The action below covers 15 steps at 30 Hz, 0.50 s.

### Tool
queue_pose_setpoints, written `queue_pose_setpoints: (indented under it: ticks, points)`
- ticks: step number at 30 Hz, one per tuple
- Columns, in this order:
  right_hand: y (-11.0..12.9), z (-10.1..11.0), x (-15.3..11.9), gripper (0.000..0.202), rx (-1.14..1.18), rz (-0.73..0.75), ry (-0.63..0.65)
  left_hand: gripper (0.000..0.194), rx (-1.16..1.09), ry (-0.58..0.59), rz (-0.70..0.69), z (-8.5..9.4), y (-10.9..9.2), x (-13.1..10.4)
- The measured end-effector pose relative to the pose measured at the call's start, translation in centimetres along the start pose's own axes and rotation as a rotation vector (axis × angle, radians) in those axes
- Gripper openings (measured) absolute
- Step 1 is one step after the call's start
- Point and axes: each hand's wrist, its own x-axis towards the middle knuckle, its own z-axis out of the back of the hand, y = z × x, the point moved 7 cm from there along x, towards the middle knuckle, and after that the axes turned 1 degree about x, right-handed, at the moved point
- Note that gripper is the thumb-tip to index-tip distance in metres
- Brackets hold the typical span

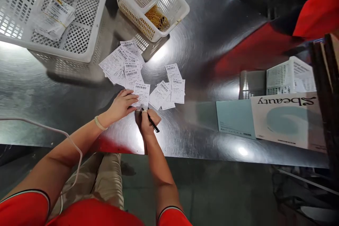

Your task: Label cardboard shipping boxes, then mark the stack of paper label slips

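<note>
Shiny metal table (pixel 193 130): left hand (pixel 121 105) spread over a printed slip (pixel 142 93); beside it, curled right hand (pixel 148 121) grips a black pen (pixel 153 124).

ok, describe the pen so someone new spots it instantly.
On the shiny metal table, find the white printed slips. At their edge nearest the wearer, the right hand holds the pen: slim and black, unlike the pale paper slips beside it.
</note>
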Motion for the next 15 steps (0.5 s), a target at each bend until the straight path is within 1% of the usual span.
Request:
queue_pose_setpoints:
  ticks: [4,8,15]
  points:
    - [-0.80,-0.23,-0.49,0.057,0.004,-0.044,0.043,0.027,0.002,-0.001,-0.001,0.14,-0.10,-0.02]
    - [-0.78,-0.35,-0.64,0.053,0.017,-0.016,0.093,0.026,0.005,-0.009,-0.004,0.21,-0.15,-0.04]
    - [-0.41,0.01,-0.61,0.054,-0.002,0.029,0.058,0.025,0.023,0.015,0.021,0.14,-0.12,0.04]
